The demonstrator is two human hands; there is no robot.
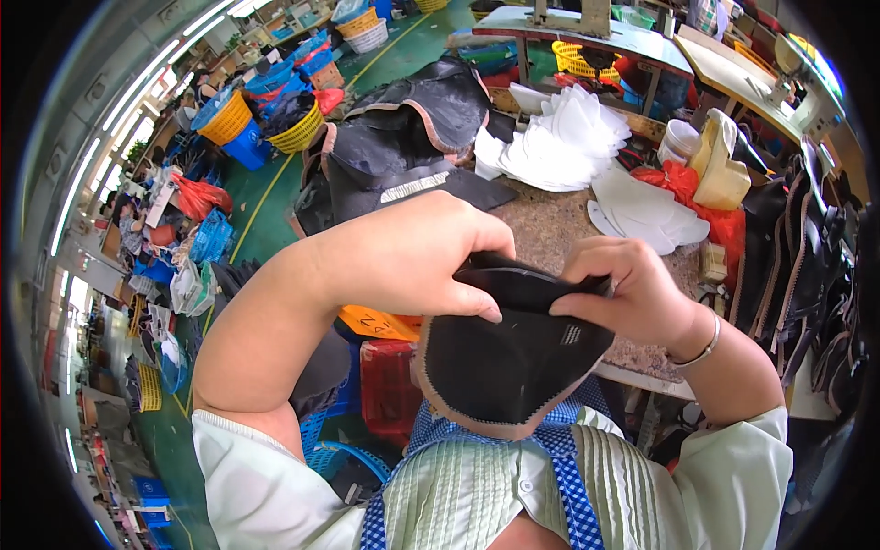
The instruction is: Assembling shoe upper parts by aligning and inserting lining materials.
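A black shoe upper point(500, 367) with a tan zigzag-cut edge hangs in front of my chest, held between both hands. My left hand point(435, 257) grips its top edge on the left, thumb on the near face and fingers behind. On the right, my right hand point(632, 289) pinches the same edge, thumb also on the near face. The top opening is spread a little between the hands, showing a dark inside. A small pale printed mark lies below my right thumb. Beyond my hands, a stack of black uppers point(385, 137) with tan edges lies on the worktable point(550, 220).
White curved sheet pieces point(568, 137) are piled on the table, with more white pieces point(646, 211) nearer. A yellowish container point(720, 165), a white tub point(678, 142) and a red plastic bag point(678, 179) stand at right. Black uppers point(779, 257) hang far right. A red crate point(385, 390) sits below.
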